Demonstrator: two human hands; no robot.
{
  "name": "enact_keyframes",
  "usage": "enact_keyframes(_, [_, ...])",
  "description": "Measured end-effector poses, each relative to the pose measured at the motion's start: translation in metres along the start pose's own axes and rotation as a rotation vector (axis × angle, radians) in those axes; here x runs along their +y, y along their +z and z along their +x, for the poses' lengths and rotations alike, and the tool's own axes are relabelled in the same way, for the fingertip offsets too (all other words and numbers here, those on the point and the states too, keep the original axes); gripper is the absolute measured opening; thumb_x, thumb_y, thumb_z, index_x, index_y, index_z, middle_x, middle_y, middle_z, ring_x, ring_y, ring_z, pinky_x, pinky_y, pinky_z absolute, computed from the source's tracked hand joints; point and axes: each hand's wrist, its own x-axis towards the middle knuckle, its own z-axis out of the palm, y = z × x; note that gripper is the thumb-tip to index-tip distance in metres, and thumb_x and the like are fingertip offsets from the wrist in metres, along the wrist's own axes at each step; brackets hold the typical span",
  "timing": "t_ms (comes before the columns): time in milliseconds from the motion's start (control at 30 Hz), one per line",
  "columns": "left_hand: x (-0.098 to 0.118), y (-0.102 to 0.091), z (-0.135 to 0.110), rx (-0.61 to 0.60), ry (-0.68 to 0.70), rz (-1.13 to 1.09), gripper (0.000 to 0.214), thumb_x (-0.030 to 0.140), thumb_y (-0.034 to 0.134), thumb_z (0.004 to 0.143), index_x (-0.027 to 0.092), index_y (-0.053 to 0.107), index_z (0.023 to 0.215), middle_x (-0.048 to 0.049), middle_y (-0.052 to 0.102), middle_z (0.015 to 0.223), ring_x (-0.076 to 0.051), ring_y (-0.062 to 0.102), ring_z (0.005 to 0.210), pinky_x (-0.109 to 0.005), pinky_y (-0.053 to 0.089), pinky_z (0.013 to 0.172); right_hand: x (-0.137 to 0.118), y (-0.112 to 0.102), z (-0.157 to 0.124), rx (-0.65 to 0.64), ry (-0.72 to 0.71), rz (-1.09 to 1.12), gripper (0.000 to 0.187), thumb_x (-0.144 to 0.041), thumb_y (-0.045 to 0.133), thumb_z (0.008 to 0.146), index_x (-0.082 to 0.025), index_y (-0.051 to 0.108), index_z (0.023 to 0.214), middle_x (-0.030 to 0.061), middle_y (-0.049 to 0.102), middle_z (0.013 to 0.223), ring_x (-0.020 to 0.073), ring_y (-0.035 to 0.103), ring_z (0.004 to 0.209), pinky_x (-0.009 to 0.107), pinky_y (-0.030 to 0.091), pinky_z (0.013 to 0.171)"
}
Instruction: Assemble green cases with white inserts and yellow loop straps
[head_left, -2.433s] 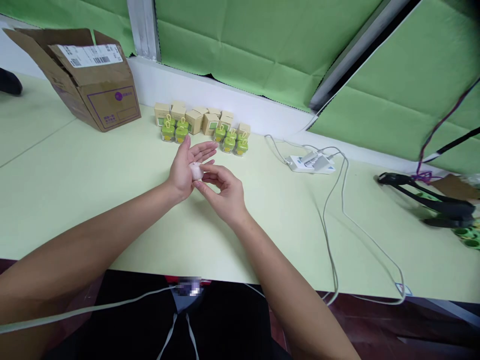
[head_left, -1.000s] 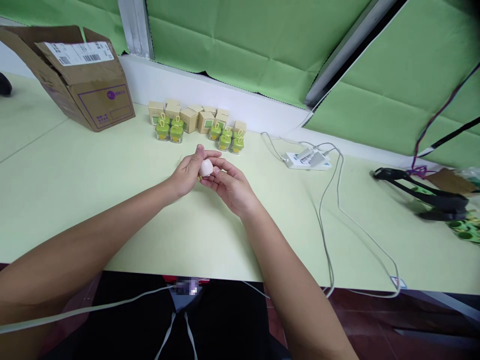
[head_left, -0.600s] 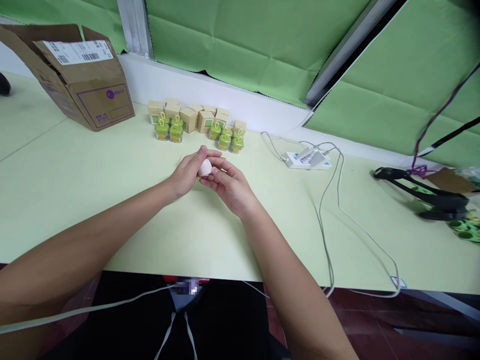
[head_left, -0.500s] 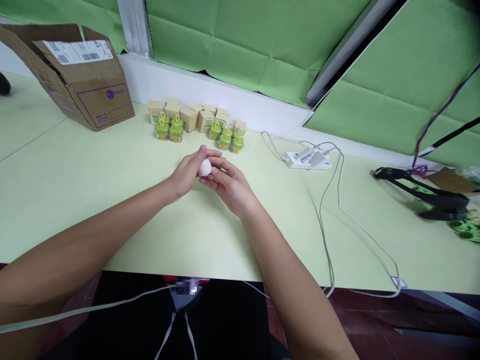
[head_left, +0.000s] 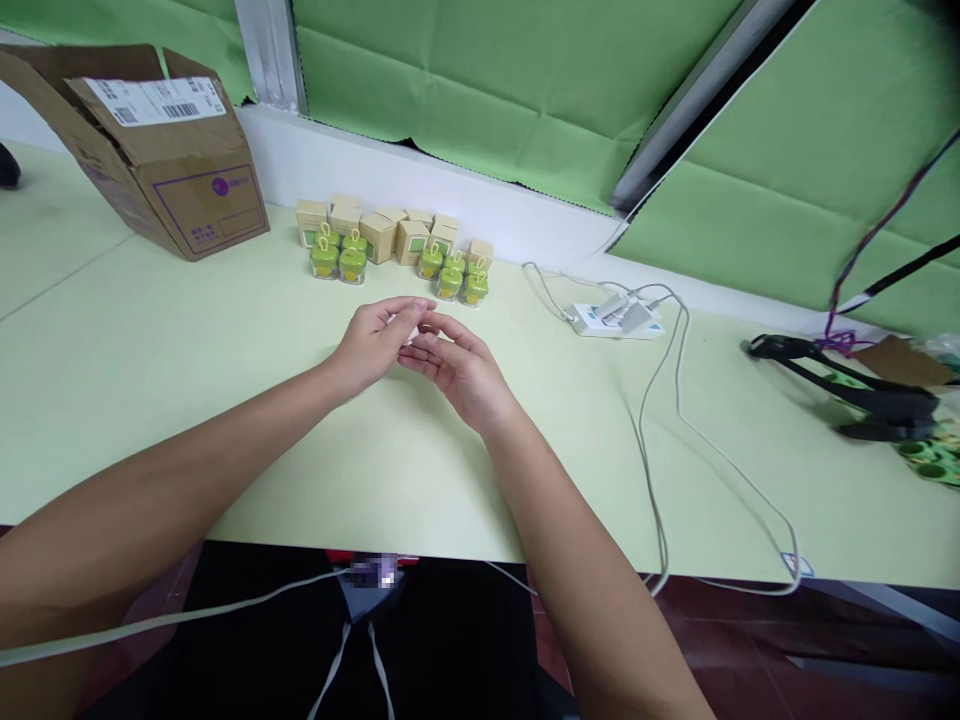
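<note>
My left hand (head_left: pixel 375 345) and my right hand (head_left: pixel 465 375) meet over the middle of the table, fingertips together around a small whitish piece (head_left: pixel 413 335). Only a sliver of it shows; the left thumb and fingers cover most of it, so its kind cannot be made out. The right fingers curve in from the other side and press against it. Beyond the hands stand several small clear jars with green lids and loops, one group (head_left: pixel 352 265) on the left and another (head_left: pixel 450 283) on the right.
Small cardboard boxes (head_left: pixel 378 240) line the wall behind the jars. A large open carton (head_left: pixel 202 200) stands at the back left. To the right lie a white power strip (head_left: pixel 615 320) with plugs, and cables (head_left: pixel 679 400) running over the table edge. A black stand-like object (head_left: pixel 862 395) lies far right.
My left thumb and fingers have closed over the whitish piece, which showed plainly before and is now mostly hidden. The right hand has barely moved.
</note>
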Motion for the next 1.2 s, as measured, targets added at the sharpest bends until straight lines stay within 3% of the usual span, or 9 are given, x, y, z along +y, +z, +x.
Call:
enact_keyframes(167, [0.002, -0.003, 0.01, 0.195, -0.073, -0.105, 0.022, 0.037, 0.084, 0.091, 0.016, 0.078, 0.094, -0.002, 0.076, 0.08, -0.013, 0.073, 0.071, -0.028, 0.064, 0.075, -0.001, -0.008, 0.002, 0.188, -0.078, -0.207, 0.047, -0.058, 0.086, 0.088, -0.029, 0.073, 0.124, 0.0023, 0.085, 0.103, 0.0201, 0.081, 0.092, 0.041, 0.069, 0.091])
enact_keyframes(300, [0.011, -0.004, 0.014, 0.204, -0.104, -0.067, 0.012, 0.025, 0.079, 0.092, 0.017, 0.072, 0.086, 0.0043, 0.061, 0.063, -0.007, 0.05, 0.048, -0.021, 0.042, 0.048, 0.001, -0.013, 0.006, 0.324, -0.116, -0.257, 0.037, -0.056, 0.081, 0.093, -0.026, 0.073, 0.112, 0.004, 0.085, 0.104, 0.0165, 0.079, 0.083, 0.034, 0.067, 0.08])
enact_keyframes(400, [0.015, -0.002, 0.01, 0.08, -0.054, 0.023, 0.016, 0.029, 0.078, 0.092, 0.018, 0.07, 0.085, 0.0039, 0.058, 0.061, -0.008, 0.048, 0.05, -0.022, 0.038, 0.047, 0.003, -0.013, 0.008, 0.327, -0.117, -0.254, 0.033, -0.054, 0.08, 0.094, -0.025, 0.073, 0.109, 0.0036, 0.085, 0.101, 0.0154, 0.077, 0.079, 0.032, 0.065, 0.076])
enact_keyframes(500, [0.009, -0.001, 0.005, 0.009, 0.032, 0.13, 0.021, 0.036, 0.08, 0.091, 0.018, 0.07, 0.088, -0.0002, 0.067, 0.076, -0.011, 0.056, 0.062, -0.024, 0.045, 0.055, 0.006, -0.012, 0.009, 0.311, -0.113, -0.266, 0.034, -0.055, 0.08, 0.093, -0.025, 0.073, 0.108, 0.0031, 0.084, 0.1, 0.0154, 0.078, 0.078, 0.032, 0.065, 0.075])
enact_keyframes(733, [-0.017, -0.004, 0.003, -0.063, 0.084, 0.154, 0.042, 0.037, 0.077, 0.091, 0.023, 0.069, 0.13, -0.0071, 0.077, 0.127, -0.015, 0.069, 0.086, -0.031, 0.055, 0.077, 0.004, -0.012, 0.011, 0.365, -0.09, -0.233, 0.023, -0.044, 0.077, 0.095, -0.024, 0.072, 0.103, 0.001, 0.082, 0.095, 0.0139, 0.076, 0.073, 0.03, 0.064, 0.07])
enact_keyframes(900, [-0.008, -0.003, 0.003, 0.022, 0.158, 0.2, 0.031, 0.037, 0.086, 0.085, 0.02, 0.073, 0.107, -0.0097, 0.081, 0.126, -0.024, 0.075, 0.117, -0.037, 0.059, 0.099, 0.0, -0.012, 0.01, 0.43, -0.09, -0.21, 0.013, -0.036, 0.073, 0.098, -0.023, 0.072, 0.101, -0.0007, 0.079, 0.09, 0.0115, 0.073, 0.069, 0.028, 0.063, 0.07])
enact_keyframes(967, [-0.004, -0.003, 0.004, 0.056, 0.13, 0.155, 0.033, 0.035, 0.089, 0.081, 0.02, 0.065, 0.097, -0.0081, 0.082, 0.12, -0.023, 0.077, 0.112, -0.035, 0.06, 0.094, -0.001, -0.013, 0.01, 0.432, -0.086, -0.213, 0.016, -0.039, 0.074, 0.098, -0.023, 0.072, 0.101, -0.0005, 0.079, 0.092, 0.0114, 0.073, 0.071, 0.027, 0.063, 0.07])
enact_keyframes(1100, [0.0, -0.002, 0.007, 0.087, -0.046, 0.008, 0.042, 0.026, 0.087, 0.079, 0.024, 0.048, 0.093, 0.0011, 0.08, 0.088, -0.013, 0.072, 0.074, -0.025, 0.057, 0.068, 0.0, -0.013, 0.01, 0.435, -0.08, -0.215, 0.016, -0.039, 0.072, 0.098, -0.022, 0.072, 0.101, -0.0006, 0.078, 0.091, 0.0109, 0.072, 0.07, 0.027, 0.061, 0.07])
enact_keyframes(1200, [0.005, -0.001, 0.007, 0.097, -0.12, -0.052, 0.037, 0.021, 0.086, 0.081, 0.023, 0.054, 0.1, 0.0017, 0.081, 0.087, -0.01, 0.068, 0.062, -0.024, 0.057, 0.059, 0.001, -0.014, 0.01, 0.428, -0.081, -0.217, 0.017, -0.039, 0.071, 0.098, -0.022, 0.073, 0.1, -0.0005, 0.077, 0.09, 0.0113, 0.071, 0.069, 0.028, 0.061, 0.07])
